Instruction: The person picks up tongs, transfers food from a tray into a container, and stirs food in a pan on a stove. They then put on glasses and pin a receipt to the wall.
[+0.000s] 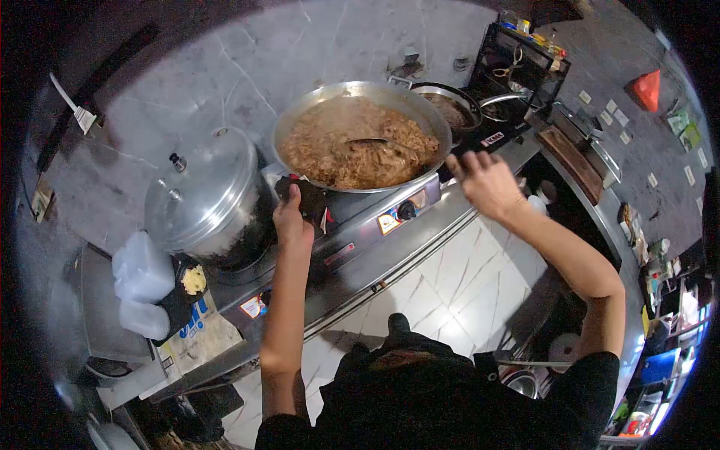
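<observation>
A wide metal pan full of steaming brown food stands on the stove. A dark ladle or spoon rests in the food. At the pan's front left, my left hand is closed around a dark cloth, which touches the pan's edge. My right hand is just off the pan's right rim, fingers apart and slightly curled, with nothing visible in it.
A big lidded pressure cooker stands left of the pan. White plastic containers sit at its front left. Behind on the right are a smaller pan and a black rack. A wooden tray lies farther right.
</observation>
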Tool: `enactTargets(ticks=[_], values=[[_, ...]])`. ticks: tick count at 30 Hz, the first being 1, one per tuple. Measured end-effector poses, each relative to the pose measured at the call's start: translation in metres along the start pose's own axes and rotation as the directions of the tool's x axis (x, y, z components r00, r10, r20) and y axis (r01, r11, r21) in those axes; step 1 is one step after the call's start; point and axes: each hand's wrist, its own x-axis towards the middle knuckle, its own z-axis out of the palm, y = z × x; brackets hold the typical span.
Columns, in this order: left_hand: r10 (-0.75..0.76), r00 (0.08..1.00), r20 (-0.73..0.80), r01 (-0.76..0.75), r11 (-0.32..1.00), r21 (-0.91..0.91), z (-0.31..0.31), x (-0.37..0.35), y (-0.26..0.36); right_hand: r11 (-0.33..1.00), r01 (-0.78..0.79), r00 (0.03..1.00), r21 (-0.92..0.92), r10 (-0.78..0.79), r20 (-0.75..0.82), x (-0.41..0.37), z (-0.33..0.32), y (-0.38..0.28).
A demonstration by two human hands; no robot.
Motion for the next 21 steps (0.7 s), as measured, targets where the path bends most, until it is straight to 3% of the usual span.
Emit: enactTargets(ticks=[2, 4, 5, 9, 15, 17, 18, 20, 21], values=[[0.044, 0.998, 0.038, -0.043, 0.999, -0.018, -0.006, 0.009, -0.005, 0.992, -0.022, 0.988, -0.121, 0.003, -0.154, 0.013, -0.003, 0.033], [0.052, 0.996, 0.066, -0.051, 0.998, -0.024, -0.006, 0.007, -0.004, 0.978, -0.207, 0.975, 0.006, 0.206, -0.083, 0.038, 0.000, 0.060], [0.050, 0.994, 0.099, -0.048, 0.998, -0.029, -0.006, 0.005, -0.004, 0.972, -0.231, 0.973, -0.032, 0.231, -0.002, 0.050, -0.004, 0.074], [0.110, 0.983, 0.147, -0.109, 0.994, -0.016, -0.008, 0.001, -0.004, 0.971, -0.235, 0.971, -0.047, 0.236, 0.039, 0.103, 0.050, 0.130], [0.098, 0.995, -0.002, -0.097, 0.989, 0.109, 0.007, -0.016, 0.004, 0.980, -0.196, 0.973, 0.026, 0.191, 0.133, 0.172, 0.146, 0.178], [0.086, 0.995, -0.055, -0.078, 0.988, 0.136, 0.007, -0.017, 0.005, 0.934, -0.285, 0.949, 0.215, 0.243, 0.203, 0.196, 0.170, 0.182], [0.105, 0.992, -0.069, -0.095, 0.986, 0.135, 0.006, -0.016, 0.006, 0.937, -0.266, 0.956, 0.225, 0.226, 0.188, 0.211, 0.178, 0.178], [0.080, 0.996, -0.038, -0.075, 0.989, 0.127, 0.004, -0.017, 0.004, 0.847, -0.217, 0.950, 0.485, 0.069, 0.304, 0.233, 0.194, 0.161], [0.088, 0.995, -0.052, -0.081, 0.989, 0.128, 0.004, -0.018, 0.004, 0.847, -0.203, 0.953, 0.492, 0.054, 0.299, 0.242, 0.205, 0.150]])
